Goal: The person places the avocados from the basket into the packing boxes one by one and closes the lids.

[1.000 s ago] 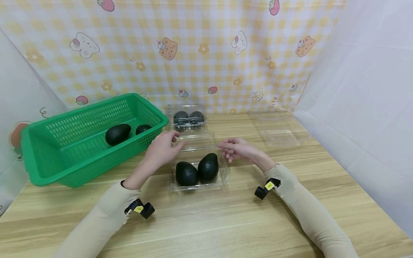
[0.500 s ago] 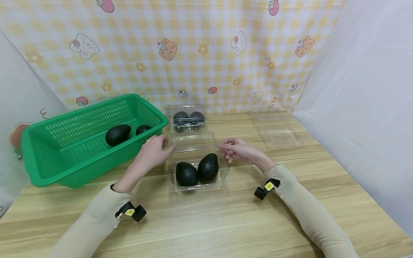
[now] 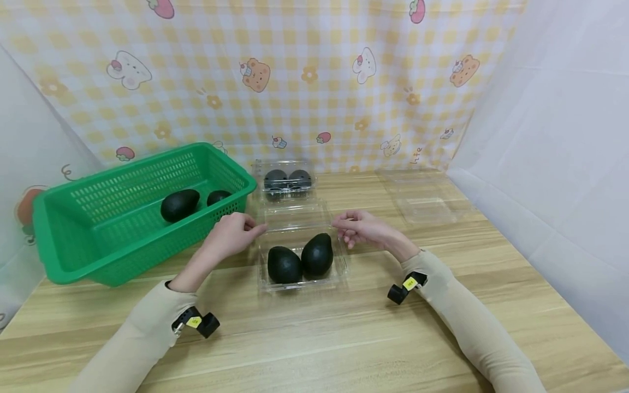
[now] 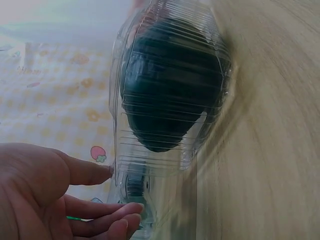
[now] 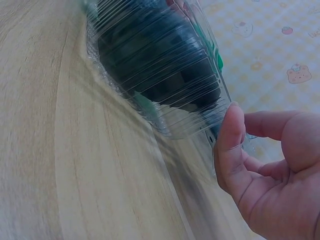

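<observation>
An open clear plastic clamshell box (image 3: 302,286) lies mid-table, its lid (image 3: 297,215) folded back away from me. Two dark avocados (image 3: 285,265) sit side by side in its base. At the box's left hinge corner is my left hand (image 3: 231,234); in the left wrist view its thumb (image 4: 90,172) touches the plastic edge, with the fingers apart from the thumb. My right hand (image 3: 366,228) pinches the right hinge corner between thumb and index finger, shown closer in the right wrist view (image 5: 270,165).
A green plastic basket (image 3: 140,240) with two avocados (image 3: 179,206) stands at the left. Behind the open box is another clamshell (image 3: 287,164) with dark round fruit inside. An open clear clamshell (image 3: 427,210) lies at the back right, near the wall.
My left hand has drawn back leftward from above the lid, then lowered to the box's left hinge corner. The right hand, box and avocados have stayed put.
</observation>
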### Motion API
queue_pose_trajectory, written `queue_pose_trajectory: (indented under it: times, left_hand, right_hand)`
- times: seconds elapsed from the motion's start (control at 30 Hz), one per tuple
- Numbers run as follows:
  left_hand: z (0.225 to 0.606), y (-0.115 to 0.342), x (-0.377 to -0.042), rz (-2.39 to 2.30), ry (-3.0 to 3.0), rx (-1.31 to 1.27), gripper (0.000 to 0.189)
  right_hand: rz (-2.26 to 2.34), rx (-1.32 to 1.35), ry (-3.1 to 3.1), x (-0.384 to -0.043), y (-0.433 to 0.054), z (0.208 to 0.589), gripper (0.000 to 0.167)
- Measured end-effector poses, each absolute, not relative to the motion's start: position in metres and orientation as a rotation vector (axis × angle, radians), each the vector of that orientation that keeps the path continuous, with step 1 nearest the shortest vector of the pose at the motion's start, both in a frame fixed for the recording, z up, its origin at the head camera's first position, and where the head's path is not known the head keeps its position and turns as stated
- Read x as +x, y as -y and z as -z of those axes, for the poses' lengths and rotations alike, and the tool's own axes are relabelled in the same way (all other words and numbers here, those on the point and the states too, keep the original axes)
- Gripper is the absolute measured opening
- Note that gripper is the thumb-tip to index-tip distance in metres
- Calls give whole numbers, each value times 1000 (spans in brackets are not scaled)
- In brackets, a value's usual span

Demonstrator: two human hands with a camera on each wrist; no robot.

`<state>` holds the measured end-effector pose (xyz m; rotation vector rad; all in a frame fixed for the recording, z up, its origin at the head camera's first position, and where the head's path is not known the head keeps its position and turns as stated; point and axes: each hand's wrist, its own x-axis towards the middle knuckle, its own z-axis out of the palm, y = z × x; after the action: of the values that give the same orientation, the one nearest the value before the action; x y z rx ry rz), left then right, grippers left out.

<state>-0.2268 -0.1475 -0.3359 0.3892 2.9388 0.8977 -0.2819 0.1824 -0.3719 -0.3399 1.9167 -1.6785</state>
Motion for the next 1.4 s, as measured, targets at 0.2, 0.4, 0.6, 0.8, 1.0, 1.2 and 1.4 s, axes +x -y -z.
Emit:
queue_pose_trajectory:
  times: [0.2,0.4,0.6,0.8,1.0,1.2,1.4]
  left_hand:
    - [337,151,-229,-953,-2865,375,40]
    - [335,152,-229,-1019,-2797,366,36]
    - [336,150,-231,-1068,-2761,349,33]
    - [338,157,-235,-1228,-2559,272,35]
    - [336,163,-237,-1322,-2389,206,34]
    - [334,162,-237,-1308,-2383,196,32]
    - [333,163,-237,-1294,-2397,182,29]
  right_hand:
    - [1677,-354,-1908,-281,-182,370,22]
    - [1689,-376,-1870,-280,-183,369,22]
    - [1695,-386,-1839,-281,-185,369,17]
    - [1675,-398,-1839,-281,-185,369,17]
    - [1653,-393,-1849,-281,-184,367,17]
    - [1630,-395,-1863,-281,-185,368,16]
    - [1611,-424,-1855,-281,-186,367,15]
